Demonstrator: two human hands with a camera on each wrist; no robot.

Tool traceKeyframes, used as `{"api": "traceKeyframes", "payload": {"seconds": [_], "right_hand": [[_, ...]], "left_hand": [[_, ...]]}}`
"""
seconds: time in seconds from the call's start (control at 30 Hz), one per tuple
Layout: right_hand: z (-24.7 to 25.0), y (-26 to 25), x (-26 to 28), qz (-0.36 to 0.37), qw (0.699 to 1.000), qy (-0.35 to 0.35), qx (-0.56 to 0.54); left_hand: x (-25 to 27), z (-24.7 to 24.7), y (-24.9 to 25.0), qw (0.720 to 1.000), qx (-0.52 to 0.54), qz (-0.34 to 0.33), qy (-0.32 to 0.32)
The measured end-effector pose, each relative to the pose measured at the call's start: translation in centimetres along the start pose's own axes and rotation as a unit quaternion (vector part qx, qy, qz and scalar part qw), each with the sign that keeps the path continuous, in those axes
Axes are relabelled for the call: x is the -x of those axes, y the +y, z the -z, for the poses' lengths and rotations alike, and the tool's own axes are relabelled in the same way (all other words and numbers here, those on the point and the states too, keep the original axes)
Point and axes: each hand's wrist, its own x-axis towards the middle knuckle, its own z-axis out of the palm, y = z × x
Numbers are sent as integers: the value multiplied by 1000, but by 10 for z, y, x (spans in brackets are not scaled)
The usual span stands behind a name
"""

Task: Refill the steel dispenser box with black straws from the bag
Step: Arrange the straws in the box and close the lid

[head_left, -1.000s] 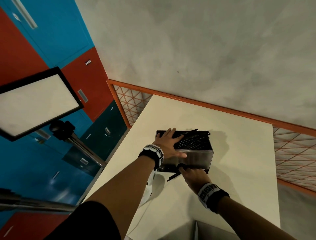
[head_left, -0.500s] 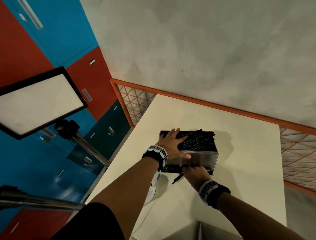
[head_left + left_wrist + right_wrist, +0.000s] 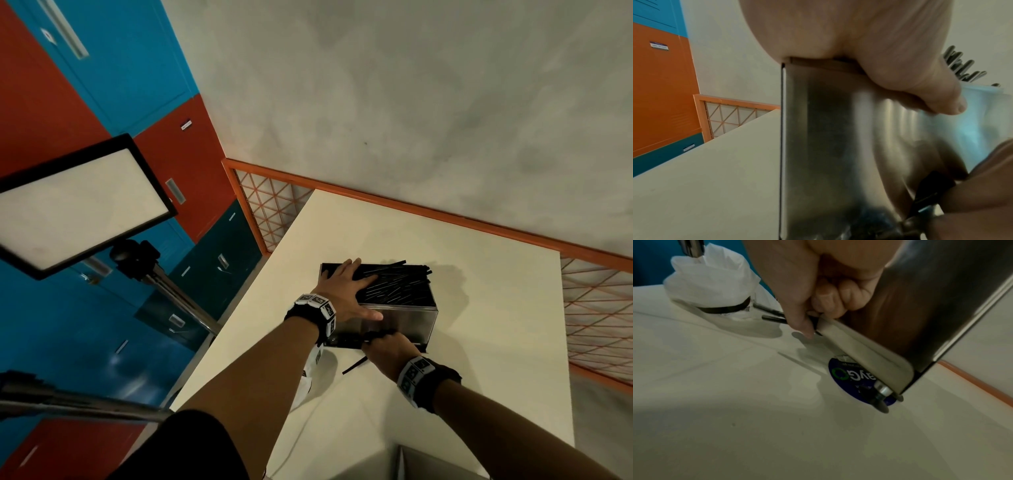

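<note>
The right hand was clenched at the lower front lip of the shiny rectangular steel dispenser box, its curled fingers and thumb pinching one thin black plastic straw that poked out toward the person. Above those fingers, the left hand lay flat and spread on the box's open top, fingers straight, thumb pressed against the smooth, mirror-like front wall. Under and just beyond that palm, a loose, criss-crossed heap of slim black straws filled the box to its rim, some tips overhanging the far edge. The refill therefore looked nearly complete; what seemed left was tidying the pile and dealing with the stray straw. Beside the right hand's thumb, a crumpled white plastic bag with a black band sat on the matte cream tabletop; whether straws remained inside could not be told.
</note>
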Motion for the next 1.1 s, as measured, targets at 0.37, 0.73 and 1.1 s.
{"api": "traceKeyframes", "payload": {"seconds": [0.37, 0.73, 1.1], "right_hand": [[4, 13, 7, 17, 997, -43, -57], [-25, 18, 26, 3, 968, 120, -220], [-34, 24, 40, 5, 953, 182, -242]], "left_hand": [[0, 0, 1, 1000, 6, 2, 1], [1, -1, 1, 1000, 8, 5, 7], [2, 0, 2, 1000, 7, 3, 3]]}}
